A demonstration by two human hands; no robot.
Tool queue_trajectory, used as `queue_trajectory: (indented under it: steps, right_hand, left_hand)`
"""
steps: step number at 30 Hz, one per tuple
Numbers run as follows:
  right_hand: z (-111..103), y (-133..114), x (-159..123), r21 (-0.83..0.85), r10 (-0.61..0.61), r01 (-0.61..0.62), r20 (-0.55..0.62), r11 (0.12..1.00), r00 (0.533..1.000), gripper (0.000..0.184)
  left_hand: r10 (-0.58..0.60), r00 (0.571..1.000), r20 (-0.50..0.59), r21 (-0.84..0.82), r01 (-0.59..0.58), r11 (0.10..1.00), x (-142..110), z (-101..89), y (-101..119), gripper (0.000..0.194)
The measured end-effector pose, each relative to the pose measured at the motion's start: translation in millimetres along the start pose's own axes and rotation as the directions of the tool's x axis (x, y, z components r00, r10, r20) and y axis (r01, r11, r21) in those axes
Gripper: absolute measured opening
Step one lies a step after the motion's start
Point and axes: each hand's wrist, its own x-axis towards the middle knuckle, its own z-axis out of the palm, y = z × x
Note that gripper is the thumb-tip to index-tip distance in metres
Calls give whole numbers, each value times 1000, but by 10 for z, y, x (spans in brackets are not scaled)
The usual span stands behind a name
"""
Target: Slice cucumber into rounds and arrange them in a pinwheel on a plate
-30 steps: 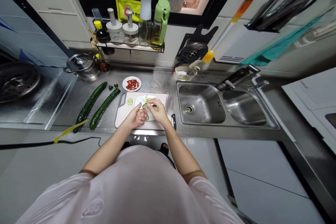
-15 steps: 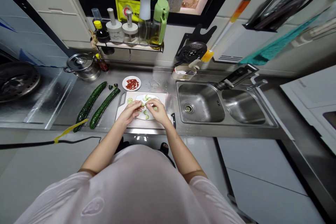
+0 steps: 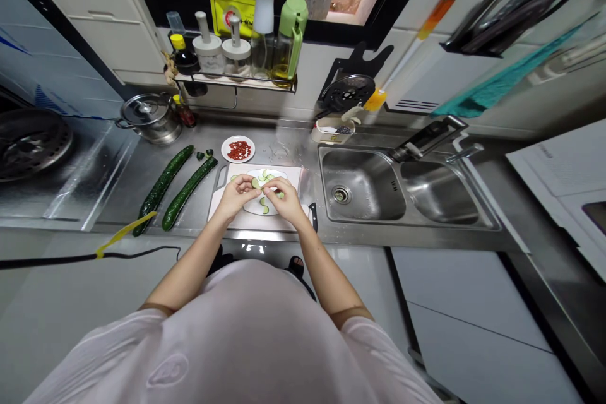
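Observation:
Over a white plate (image 3: 253, 207) my left hand (image 3: 237, 194) pinches a pale green cucumber slice (image 3: 256, 183) between thumb and fingers. My right hand (image 3: 284, 199) meets it from the other side, its fingertips closed at the slice's edge. Several curved cucumber slices (image 3: 264, 205) lie on the plate around my fingers. Beneath the plate is a pale cutting board (image 3: 231, 221) with a grey handle end. A knife (image 3: 313, 217) with a black handle rests at the board's right edge, its blade mostly hidden.
Two whole cucumbers (image 3: 189, 194) lie left of the board, beside small cut ends (image 3: 201, 156). Behind stands a small plate (image 3: 238, 159) of chopped red pieces. A lidded pot (image 3: 149, 118) sits back left; a double sink (image 3: 364, 184) lies right, under the rack of bottles and tools.
My left hand has turned slightly, so the cucumber slice shows more of its face. My right hand stays nearly in place. The view has shifted a little.

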Motion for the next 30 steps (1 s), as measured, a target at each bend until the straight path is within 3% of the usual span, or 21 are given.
queue_trajectory:
  steps: [9, 15, 30]
  right_hand:
    - [29, 28, -10, 12, 45, -44, -14, 999, 999, 17]
    - [50, 36, -6, 31, 62, -61, -6, 998, 998, 18]
    - [56, 10, 9, 55, 81, -80, -15, 995, 997, 16]
  left_hand:
    - [92, 995, -41, 109, -88, 990, -8, 9, -22, 36]
    - [83, 993, -82, 79, -76, 994, -7, 43, -5, 41]
    - [106, 992, -66, 88, -100, 991, -26, 116, 42, 50]
